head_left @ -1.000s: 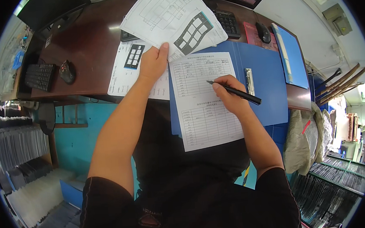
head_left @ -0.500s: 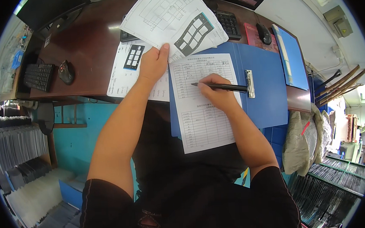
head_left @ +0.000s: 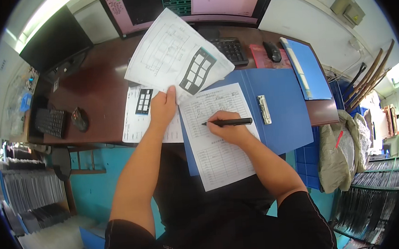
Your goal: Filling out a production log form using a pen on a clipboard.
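My left hand point(head_left: 163, 109) is closed on the lower corner of a drawing sheet point(head_left: 158, 49), which is printed with line diagrams and a dark panel of white squares. My right hand point(head_left: 227, 126) grips a black pen point(head_left: 238, 121), its tip at a printed form point(head_left: 220, 162) with table rows and handwriting near the top. The form lies tilted on an open blue clipboard folder point(head_left: 285, 114) with a metal clip point(head_left: 264, 109) on its right part. Beneath my left hand is another printed sheet point(head_left: 131, 124), partly hidden by my forearm.
At the back stands a large lit monitor point(head_left: 228, 4), with a dark monitor point(head_left: 57, 39) at the left. Keyboards point(head_left: 51, 122) and mice point(head_left: 79, 119) rest on the brown desk point(head_left: 101, 80). A second blue folder point(head_left: 313, 72) lies at the right; racks of thin panels point(head_left: 34, 185) flank the desk.
The head view has tilted up, so the desk things sit lower and more of the lit monitor shows. Both hands keep their holds; the pen tip remains at the form.
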The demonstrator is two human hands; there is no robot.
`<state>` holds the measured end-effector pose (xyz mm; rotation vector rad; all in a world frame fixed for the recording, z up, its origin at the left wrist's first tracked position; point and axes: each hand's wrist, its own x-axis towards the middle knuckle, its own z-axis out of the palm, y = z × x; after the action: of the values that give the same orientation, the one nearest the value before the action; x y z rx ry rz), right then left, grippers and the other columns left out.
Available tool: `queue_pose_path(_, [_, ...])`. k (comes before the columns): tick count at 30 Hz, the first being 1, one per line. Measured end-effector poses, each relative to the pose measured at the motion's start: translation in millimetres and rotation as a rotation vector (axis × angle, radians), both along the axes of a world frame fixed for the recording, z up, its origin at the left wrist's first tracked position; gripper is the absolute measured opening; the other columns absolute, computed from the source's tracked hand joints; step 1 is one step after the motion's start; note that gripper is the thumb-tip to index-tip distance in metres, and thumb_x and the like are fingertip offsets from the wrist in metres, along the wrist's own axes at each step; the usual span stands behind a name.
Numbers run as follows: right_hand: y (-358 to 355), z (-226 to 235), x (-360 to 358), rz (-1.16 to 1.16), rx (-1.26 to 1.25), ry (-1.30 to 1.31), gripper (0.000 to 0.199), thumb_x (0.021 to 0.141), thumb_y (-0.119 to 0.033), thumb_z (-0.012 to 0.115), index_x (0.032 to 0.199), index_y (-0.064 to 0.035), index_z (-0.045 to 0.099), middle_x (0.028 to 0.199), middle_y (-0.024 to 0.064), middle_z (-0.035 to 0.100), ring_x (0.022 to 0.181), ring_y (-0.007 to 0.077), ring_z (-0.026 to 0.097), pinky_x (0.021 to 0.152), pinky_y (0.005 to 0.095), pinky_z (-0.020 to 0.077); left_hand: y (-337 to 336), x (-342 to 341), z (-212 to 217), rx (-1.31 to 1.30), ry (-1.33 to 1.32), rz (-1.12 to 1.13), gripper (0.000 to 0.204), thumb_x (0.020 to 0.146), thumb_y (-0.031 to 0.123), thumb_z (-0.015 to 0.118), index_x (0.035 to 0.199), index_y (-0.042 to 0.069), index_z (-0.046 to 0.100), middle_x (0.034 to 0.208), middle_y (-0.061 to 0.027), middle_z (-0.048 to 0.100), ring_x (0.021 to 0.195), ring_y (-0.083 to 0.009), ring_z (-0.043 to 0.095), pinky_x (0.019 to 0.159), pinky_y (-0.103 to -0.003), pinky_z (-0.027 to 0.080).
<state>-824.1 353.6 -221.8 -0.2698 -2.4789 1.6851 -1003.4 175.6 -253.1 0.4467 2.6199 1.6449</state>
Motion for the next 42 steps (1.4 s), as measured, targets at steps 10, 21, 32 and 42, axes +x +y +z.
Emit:
queue_pose_path(10, [-0.9, 1.5, 0.5, 0.008, -0.036, -0.037, 0.014, 0.085, -0.011, 0.074, 0.093, -0.0009, 0.073, 0.086, 0.0075, 0.072, 0.077, 0.0140, 0.065, 0.069, 0.0273, 0.0517, -1.2, -1.8, -4.3, -0.007, 0.020, -0.021, 0.057, 0.102, 0.041, 0.056, 0.070, -0.006, 0.063, 0.063, -0.0212, 0.062, 0.056, -0.0303, 0.060, 0.059, -0.041, 0.046])
queue_pose_path(21, [-2.2, 3.7, -0.5, 0.001, -0.027, -0.043, 0.014, 0.085, -0.013, 0.074, 0.092, -0.0013, 0.073, 0.085, 0.0088, 0.073, 0.075, 0.0166, 0.067, 0.068, 0.0286, 0.0534, -1.7, -3.3, -4.1, -0.017, 0.003, -0.020, 0.058, 0.102, 0.043, 0.055, 0.072, -0.006, 0.064, 0.063, -0.0188, 0.064, 0.059, -0.0278, 0.062, 0.060, -0.039, 0.047])
queue_pose_path(32, [-2.6, 4.3, -1.9, -0.014, -0.019, -0.076, 0.013, 0.085, -0.014, 0.073, 0.090, -0.0015, 0.072, 0.083, 0.0080, 0.073, 0.073, 0.0154, 0.066, 0.067, 0.0277, 0.0526, -1.0, 2.0, 8.4, -0.022, -0.039, -0.032, 0.054, 0.101, 0.043, 0.055, 0.080, -0.005, 0.068, 0.067, -0.0183, 0.067, 0.064, -0.0287, 0.065, 0.064, -0.039, 0.049])
queue_pose_path(42, [-1.5, 1.8, -0.1, -0.026, -0.012, -0.044, 0.012, 0.084, -0.013, 0.073, 0.088, -0.0014, 0.072, 0.078, 0.0064, 0.071, 0.070, 0.0124, 0.063, 0.063, 0.0267, 0.0502, -0.9, 0.9, 5.5, -0.031, -0.041, -0.023, 0.055, 0.101, 0.044, 0.055, 0.082, -0.006, 0.068, 0.072, -0.0203, 0.068, 0.069, -0.0313, 0.066, 0.068, -0.040, 0.050])
